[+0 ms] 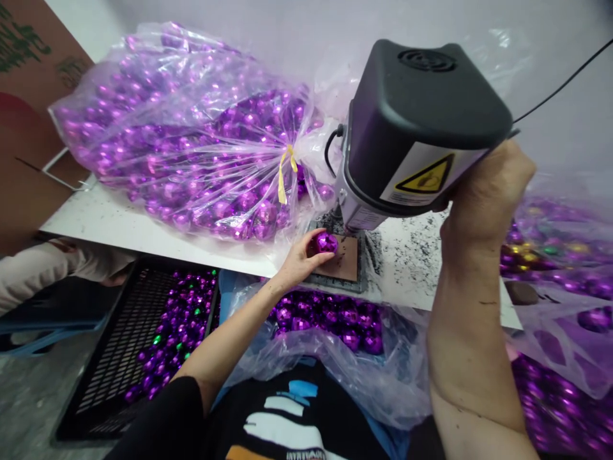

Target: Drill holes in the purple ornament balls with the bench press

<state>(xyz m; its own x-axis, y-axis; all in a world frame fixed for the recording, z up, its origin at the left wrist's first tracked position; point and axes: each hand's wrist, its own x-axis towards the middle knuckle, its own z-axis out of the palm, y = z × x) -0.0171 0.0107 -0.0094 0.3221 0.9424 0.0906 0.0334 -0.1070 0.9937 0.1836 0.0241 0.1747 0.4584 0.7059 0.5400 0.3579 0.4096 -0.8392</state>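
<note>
Down beside the black machine (421, 102), just left of its nose, the nearer left hand (302, 255) is pinching a round purple ball (327, 242) over the brown pad (347, 262), thumb opposite fingers, while the right hand (495, 176) is sitting at the machine's right, its grip hidden from me.

Wall (297, 32), far side: pale grey-lilac, plain. Tabletop (409, 262): white, long, runs left to right before the wall; dark flecks cover its surface right of centre. Cardboard box (52, 83), far left: brown, printed in green. Floor (29, 396), near left: mottled grey, hard-looking. Thin dark cable (565, 86), far right, slants against the wall. Light: cool, diffuse.
</note>
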